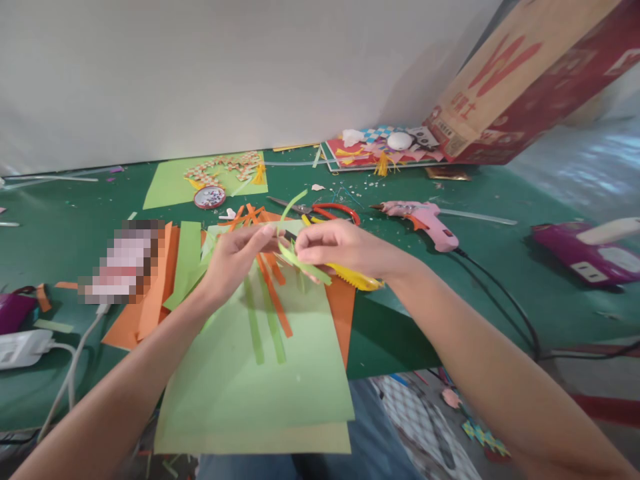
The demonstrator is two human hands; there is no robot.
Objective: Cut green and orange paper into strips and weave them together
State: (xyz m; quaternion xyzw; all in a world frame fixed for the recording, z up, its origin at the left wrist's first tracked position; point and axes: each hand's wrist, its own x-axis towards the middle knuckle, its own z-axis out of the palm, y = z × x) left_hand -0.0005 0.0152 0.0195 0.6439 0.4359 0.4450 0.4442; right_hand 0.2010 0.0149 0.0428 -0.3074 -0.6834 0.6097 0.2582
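Observation:
Both my hands meet above a stack of light green paper sheets (260, 393). A thin green paper strip (313, 272) runs between them, curled, with one end rising past my left fingers. My left hand (247, 250) pinches the strip between thumb and fingers. With fingers bent, my right hand (340, 247) grips the same strip near its lower end. Orange paper strips (280, 310) and more green strips (274, 327) lie loose on the sheets below. Just beyond my hands are red-handled pliers (335, 212), and a yellow serrated tool (363, 279) is partly hidden under my right hand.
A pink glue gun (423, 223) lies to the right, its black cord trailing off the table. Orange paper (155, 287) and a blurred-out device on a white cable sit left. Farther back are a bead dish (210, 196), folded-paper chains (245, 163) and a paper bag (515, 87).

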